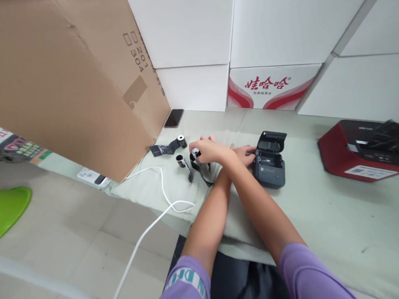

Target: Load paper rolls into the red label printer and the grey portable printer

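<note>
My forearms cross over the table. My right hand (206, 150), reaching to the left, is closed on a small roll of dark paper (195, 152) whose loose strip hangs down to the cloth. My left hand (244, 155) lies to the right beneath the other wrist, its visible fingers stretched out against the left side of a small dark label printer (270, 169). The printer's lid (271, 141) stands raised. Left of my right hand are two more dark paper rolls, one (182, 141) with its strip spread leftward and one (180, 160) with a short tail.
A large cardboard box (104, 83) rises at the left, with a phone (174, 118) behind the rolls. White cartons (194, 87) line the back. A red and black machine (365, 150) stands at right. A white cable (162, 184) runs off the front edge.
</note>
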`<control>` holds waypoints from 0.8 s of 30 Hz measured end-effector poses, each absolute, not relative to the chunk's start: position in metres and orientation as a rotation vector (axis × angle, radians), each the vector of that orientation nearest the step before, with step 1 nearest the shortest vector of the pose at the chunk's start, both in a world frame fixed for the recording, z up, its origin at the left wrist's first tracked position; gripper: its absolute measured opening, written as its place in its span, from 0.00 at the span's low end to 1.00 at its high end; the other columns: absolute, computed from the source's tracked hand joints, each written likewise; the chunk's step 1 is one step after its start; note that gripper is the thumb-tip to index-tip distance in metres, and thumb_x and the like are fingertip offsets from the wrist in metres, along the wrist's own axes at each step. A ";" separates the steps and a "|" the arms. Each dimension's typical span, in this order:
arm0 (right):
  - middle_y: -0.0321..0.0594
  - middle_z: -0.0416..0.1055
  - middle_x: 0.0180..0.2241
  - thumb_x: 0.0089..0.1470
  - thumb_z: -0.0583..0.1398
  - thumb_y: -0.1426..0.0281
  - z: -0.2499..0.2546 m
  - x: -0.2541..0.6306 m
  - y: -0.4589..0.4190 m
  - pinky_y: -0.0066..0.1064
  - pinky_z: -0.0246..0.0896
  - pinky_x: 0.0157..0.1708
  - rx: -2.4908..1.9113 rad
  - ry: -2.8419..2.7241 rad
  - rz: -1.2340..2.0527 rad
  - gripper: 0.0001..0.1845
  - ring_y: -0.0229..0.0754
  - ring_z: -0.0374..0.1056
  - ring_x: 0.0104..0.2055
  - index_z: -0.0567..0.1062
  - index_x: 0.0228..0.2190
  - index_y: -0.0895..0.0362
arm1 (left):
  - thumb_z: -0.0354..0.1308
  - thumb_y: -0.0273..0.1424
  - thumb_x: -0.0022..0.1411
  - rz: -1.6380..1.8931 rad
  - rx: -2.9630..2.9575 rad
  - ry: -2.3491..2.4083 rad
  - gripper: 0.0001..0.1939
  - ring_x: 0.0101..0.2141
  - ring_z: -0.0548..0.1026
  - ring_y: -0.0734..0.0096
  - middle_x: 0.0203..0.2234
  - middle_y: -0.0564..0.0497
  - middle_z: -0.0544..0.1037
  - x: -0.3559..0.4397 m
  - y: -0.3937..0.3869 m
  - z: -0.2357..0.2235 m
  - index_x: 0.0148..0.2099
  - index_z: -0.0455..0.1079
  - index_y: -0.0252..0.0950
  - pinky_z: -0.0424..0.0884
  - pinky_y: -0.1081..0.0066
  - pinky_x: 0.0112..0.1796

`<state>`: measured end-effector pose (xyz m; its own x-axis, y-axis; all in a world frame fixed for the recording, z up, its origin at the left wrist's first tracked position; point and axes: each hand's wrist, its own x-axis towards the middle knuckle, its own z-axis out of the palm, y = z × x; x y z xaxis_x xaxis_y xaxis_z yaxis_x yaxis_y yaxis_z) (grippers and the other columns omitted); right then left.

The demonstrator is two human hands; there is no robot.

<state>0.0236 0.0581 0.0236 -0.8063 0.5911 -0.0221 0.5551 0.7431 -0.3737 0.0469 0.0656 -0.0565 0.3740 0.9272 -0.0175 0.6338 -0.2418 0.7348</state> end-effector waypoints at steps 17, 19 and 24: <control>0.49 0.71 0.52 0.53 0.56 0.82 0.018 0.017 0.051 0.49 0.49 0.50 -1.072 -2.910 0.252 0.24 0.60 0.57 0.55 0.80 0.47 0.53 | 0.50 0.29 0.62 0.641 1.962 1.333 0.26 0.66 0.65 0.64 0.59 0.58 0.76 0.046 0.063 -0.060 0.60 0.72 0.52 0.29 0.44 0.69; 0.49 0.71 0.52 0.53 0.55 0.82 0.016 0.016 0.052 0.49 0.49 0.50 -1.062 -2.892 0.237 0.25 0.59 0.56 0.55 0.80 0.47 0.53 | 0.50 0.29 0.62 0.640 1.967 1.333 0.26 0.66 0.65 0.64 0.59 0.58 0.76 0.046 0.062 -0.059 0.60 0.72 0.52 0.28 0.44 0.69; 0.48 0.67 0.58 0.53 0.58 0.78 0.010 0.021 0.061 0.51 0.49 0.52 -1.065 -2.804 0.280 0.28 0.61 0.56 0.56 0.78 0.53 0.49 | 0.50 0.29 0.63 0.602 1.974 1.346 0.25 0.65 0.66 0.63 0.59 0.57 0.76 0.047 0.064 -0.056 0.59 0.73 0.50 0.28 0.42 0.69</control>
